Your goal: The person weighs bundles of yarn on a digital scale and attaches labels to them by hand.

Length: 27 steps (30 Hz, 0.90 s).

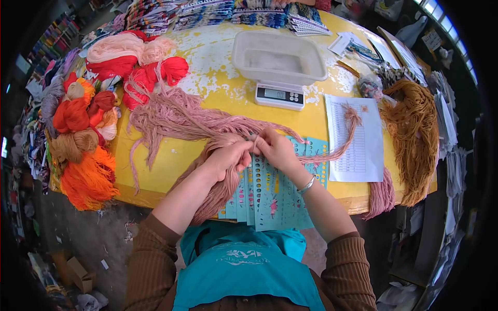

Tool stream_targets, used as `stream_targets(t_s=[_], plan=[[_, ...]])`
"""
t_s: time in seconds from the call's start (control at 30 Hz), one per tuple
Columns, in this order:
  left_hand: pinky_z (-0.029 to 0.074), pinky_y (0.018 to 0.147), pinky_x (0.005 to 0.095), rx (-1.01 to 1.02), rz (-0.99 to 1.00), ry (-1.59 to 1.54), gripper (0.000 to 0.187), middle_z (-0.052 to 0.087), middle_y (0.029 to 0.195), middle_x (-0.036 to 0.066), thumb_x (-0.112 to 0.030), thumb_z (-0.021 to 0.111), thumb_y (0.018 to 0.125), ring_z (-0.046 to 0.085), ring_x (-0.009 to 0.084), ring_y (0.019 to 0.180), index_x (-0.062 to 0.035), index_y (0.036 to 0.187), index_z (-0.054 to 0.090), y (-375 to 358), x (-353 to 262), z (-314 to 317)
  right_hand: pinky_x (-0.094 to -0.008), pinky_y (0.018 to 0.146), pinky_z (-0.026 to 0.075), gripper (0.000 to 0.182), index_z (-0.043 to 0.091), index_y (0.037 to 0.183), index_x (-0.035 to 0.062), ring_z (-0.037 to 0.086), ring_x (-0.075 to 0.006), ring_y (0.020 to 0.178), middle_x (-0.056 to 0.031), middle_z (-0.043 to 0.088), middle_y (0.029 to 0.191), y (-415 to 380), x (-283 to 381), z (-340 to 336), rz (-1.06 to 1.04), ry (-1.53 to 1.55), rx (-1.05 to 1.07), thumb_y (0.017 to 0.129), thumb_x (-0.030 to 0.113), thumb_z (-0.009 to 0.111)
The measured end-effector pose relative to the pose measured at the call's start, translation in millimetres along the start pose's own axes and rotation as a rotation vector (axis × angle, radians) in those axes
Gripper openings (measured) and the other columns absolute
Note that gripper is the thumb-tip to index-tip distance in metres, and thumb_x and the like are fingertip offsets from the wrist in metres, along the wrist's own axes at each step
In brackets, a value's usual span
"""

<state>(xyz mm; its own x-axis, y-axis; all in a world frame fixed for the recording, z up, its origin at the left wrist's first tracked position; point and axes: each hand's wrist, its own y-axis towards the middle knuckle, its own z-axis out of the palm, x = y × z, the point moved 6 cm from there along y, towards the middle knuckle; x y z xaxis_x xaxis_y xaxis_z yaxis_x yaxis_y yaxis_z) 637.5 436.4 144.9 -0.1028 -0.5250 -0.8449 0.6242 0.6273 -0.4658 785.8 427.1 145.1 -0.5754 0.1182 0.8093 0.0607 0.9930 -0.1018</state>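
Note:
A large hank of dusty-pink yarn (pixel 192 116) lies across the table, with a part hanging over the front edge under my left forearm. My left hand (pixel 231 155) is closed around its strands near the middle. Close beside it, my right hand (pixel 275 147) pinches some of the same yarn, and the fingertips of both hands nearly meet. Beneath my hands lie several teal punched cards (pixel 275 199) with holes and printed flowers. A thin pink strand bundle (pixel 340 150) runs from near my right hand onto a printed sheet (pixel 358 166).
Behind my hands stands a digital scale (pixel 280 97) carrying a clear plastic tub (pixel 277 46). Red, peach and orange yarn bundles (pixel 88 166) crowd the left side. Brown yarn (pixel 412 135) hangs over the right edge. Stacked thread cards (pixel 205 14) line the back, where another person's hand partly shows.

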Motion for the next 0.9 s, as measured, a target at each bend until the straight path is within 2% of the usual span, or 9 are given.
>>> stream_targets(t_s=[0.17, 0.23, 0.43, 0.47, 0.53, 0.63, 0.7, 0.83, 0.9], plan=[[0.035, 0.043, 0.0229, -0.08, 0.07, 0.2, 0.025, 0.053, 0.059, 0.001, -0.025, 0.054, 0.094, 0.048, 0.008, 0.048, -0.0048, 0.082, 0.062, 14, 0, 2, -0.0313, 0.061, 0.05, 0.036, 0.06, 0.097, 0.0039, 0.064, -0.0176, 0.068, -0.0057, 0.066, 0.072, 4, -7, 3, -0.082, 0.067, 0.06, 0.091, 0.04, 0.063], [0.034, 0.043, 0.0235, -0.064, 0.187, 0.608, 0.019, 0.052, 0.061, 0.0, -0.019, 0.056, 0.092, 0.047, 0.0081, 0.048, -0.0053, 0.079, 0.059, 15, -7, 8, -0.0261, 0.056, 0.046, 0.034, 0.056, 0.103, 0.0045, 0.06, -0.0107, 0.062, -0.0029, 0.065, 0.071, 6, -9, 11, -0.177, 0.624, 0.156, 0.091, 0.034, 0.066], [0.03, 0.039, 0.0241, -0.126, 0.067, 0.403, 0.016, 0.048, 0.061, -0.002, -0.016, 0.059, 0.091, 0.041, 0.0085, 0.043, -0.0048, 0.081, 0.061, 12, -14, 7, -0.0249, 0.053, 0.044, 0.039, 0.052, 0.105, 0.0052, 0.06, -0.0087, 0.057, -0.0016, 0.066, 0.069, 4, 0, 3, 0.003, 0.262, 0.213, 0.091, 0.039, 0.065], [0.027, 0.038, 0.023, -0.084, -0.008, -0.153, 0.023, 0.041, 0.055, -0.006, -0.02, 0.061, 0.091, 0.036, 0.0065, 0.041, -0.01, 0.071, 0.055, 9, -3, 0, -0.0249, 0.053, 0.044, 0.039, 0.052, 0.105, 0.0052, 0.06, -0.0087, 0.057, -0.0016, 0.066, 0.069, 3, 1, 3, 0.003, 0.261, 0.211, 0.091, 0.039, 0.065], [0.024, 0.037, 0.0218, 0.002, -0.051, -0.536, 0.026, 0.033, 0.052, -0.01, -0.02, 0.065, 0.089, 0.031, 0.0047, 0.039, -0.0153, 0.069, 0.049, -3, 1, -18, -0.0277, 0.054, 0.045, 0.044, 0.052, 0.104, 0.006, 0.061, -0.0116, 0.056, -0.0026, 0.066, 0.068, 3, 2, 1, -0.027, 0.161, 0.173, 0.092, 0.047, 0.061], [0.028, 0.038, 0.0222, 0.06, 0.216, -0.878, 0.032, 0.031, 0.052, -0.009, -0.019, 0.055, 0.096, 0.034, 0.0044, 0.041, -0.0174, 0.067, 0.041, -36, -18, -72, -0.0311, 0.056, 0.047, 0.05, 0.053, 0.104, 0.0064, 0.063, -0.0155, 0.057, -0.0044, 0.067, 0.069, 1, 5, 1, -0.036, 0.073, 0.171, 0.09, 0.054, 0.059], [0.031, 0.04, 0.0217, 0.332, 0.464, -1.347, 0.033, 0.033, 0.053, -0.007, -0.018, 0.046, 0.101, 0.035, 0.0045, 0.042, -0.0154, 0.068, 0.041, -74, -46, -89, -0.0327, 0.058, 0.048, 0.049, 0.054, 0.105, 0.0066, 0.064, -0.0174, 0.059, -0.0046, 0.067, 0.069, -1, 8, -1, -0.03, 0.044, 0.151, 0.089, 0.052, 0.061], [0.03, 0.04, 0.0216, 0.069, 0.766, -1.361, 0.031, 0.035, 0.055, -0.007, -0.018, 0.045, 0.102, 0.035, 0.0052, 0.042, -0.014, 0.071, 0.042, -113, -53, -128, -0.0374, 0.062, 0.05, 0.037, 0.056, 0.105, 0.0071, 0.066, -0.0227, 0.067, -0.0068, 0.066, 0.072, -6, 17, -2, -0.047, -0.142, 0.057, 0.085, 0.037, 0.067], [0.028, 0.039, 0.0208, -0.308, 0.488, -0.786, 0.027, 0.036, 0.056, -0.007, -0.019, 0.053, 0.099, 0.035, 0.0055, 0.042, -0.0146, 0.074, 0.044, -105, -38, -119, -0.0368, 0.062, 0.05, 0.032, 0.055, 0.103, 0.0065, 0.065, -0.0236, 0.067, -0.0076, 0.064, 0.071, -9, 15, -1, -0.123, -0.113, 0.053, 0.083, 0.027, 0.068]])
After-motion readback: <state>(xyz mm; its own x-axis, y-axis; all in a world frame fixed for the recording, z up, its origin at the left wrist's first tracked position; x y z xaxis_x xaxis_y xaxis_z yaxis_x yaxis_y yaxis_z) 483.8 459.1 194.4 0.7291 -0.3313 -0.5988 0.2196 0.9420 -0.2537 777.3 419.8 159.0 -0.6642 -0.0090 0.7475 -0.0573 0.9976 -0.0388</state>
